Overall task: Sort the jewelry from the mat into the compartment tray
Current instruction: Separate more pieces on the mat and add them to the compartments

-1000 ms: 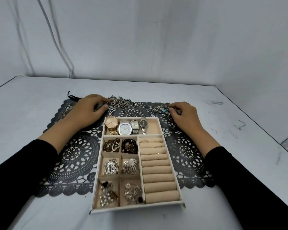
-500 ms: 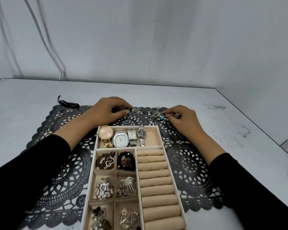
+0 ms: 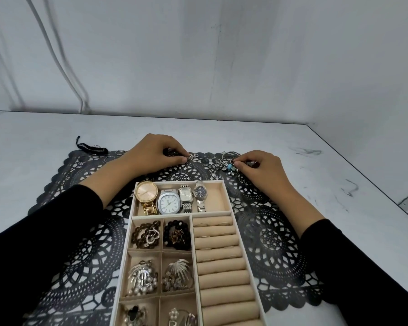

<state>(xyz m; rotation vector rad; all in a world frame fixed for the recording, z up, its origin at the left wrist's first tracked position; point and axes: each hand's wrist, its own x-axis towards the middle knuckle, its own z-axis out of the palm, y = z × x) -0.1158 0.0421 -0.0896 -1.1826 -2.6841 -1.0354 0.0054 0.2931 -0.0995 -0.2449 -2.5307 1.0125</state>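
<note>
A beige compartment tray [image 3: 230, 196] lies on a black lace mat [image 3: 269, 231]. Its top slot holds several watches [image 3: 170, 201]; the left cells hold bracelets and brooches; ring rolls [image 3: 218, 262] fill the right column. Beyond the tray's far left corner, my left hand [image 3: 151, 155] pinches a small silver chain piece [image 3: 191, 156] on the mat. My right hand [image 3: 262, 167] pinches at a heap of charms and rings with a blue bead [image 3: 227, 165] at the mat's far right.
A black cord [image 3: 90, 147] and a few thin rings [image 3: 114, 155] lie at the mat's far left corner. The white table [image 3: 339, 165] ends at a wall behind and an edge on the right.
The view dipped, so the tray sits lower in frame. My left hand slid right along the mat's far edge over the chain pile. The right hand stayed at the bead heap.
</note>
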